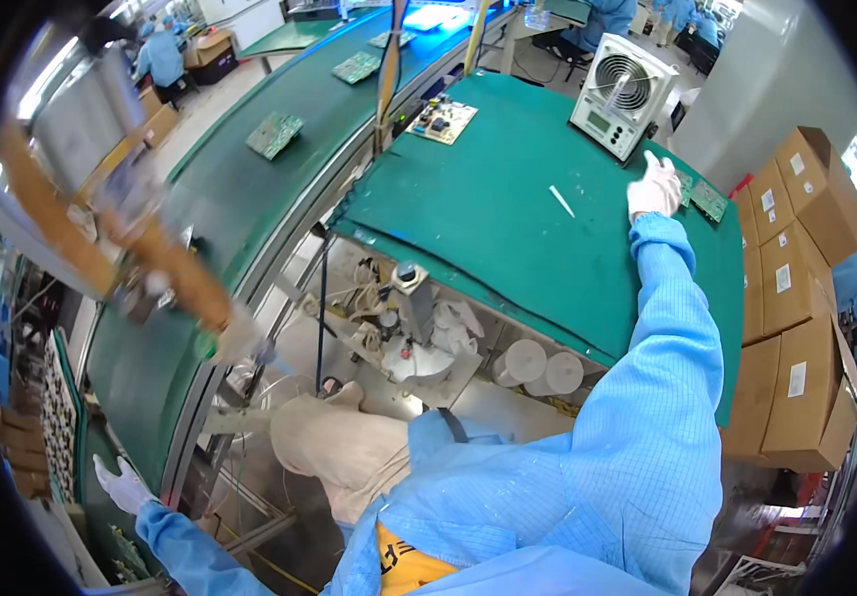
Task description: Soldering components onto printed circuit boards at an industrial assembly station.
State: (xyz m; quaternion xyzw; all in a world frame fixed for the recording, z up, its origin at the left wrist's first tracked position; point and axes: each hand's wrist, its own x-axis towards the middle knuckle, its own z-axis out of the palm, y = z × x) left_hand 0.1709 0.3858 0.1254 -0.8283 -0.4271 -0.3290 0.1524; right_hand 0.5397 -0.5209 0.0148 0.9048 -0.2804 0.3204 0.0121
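My right hand (pixel 656 187), in a white glove, reaches over the right side of a green-topped table (pixel 508 228). Its fingers are apart, and I see nothing held in them. Just beside it lie two green circuit boards, the farther-right one (pixel 710 201) in plain sight and the other (pixel 685 187) partly hidden behind the hand. My left hand (pixel 125 486), also gloved, is low at the left over the near end of a green conveyor belt (pixel 141 368). Its fingers are spread and hold nothing visible. A circuit board (pixel 129 552) lies below it, partly cut off by the rim.
A white fan unit (pixel 625 97) stands at the table's far right. A component-filled board (pixel 442 120) and a thin white stick (pixel 562 202) lie on the table. Boards (pixel 275 135) ride the belt. Cardboard boxes (pixel 796 278) are stacked at right. A blurred brown post (pixel 175 263) crosses the belt.
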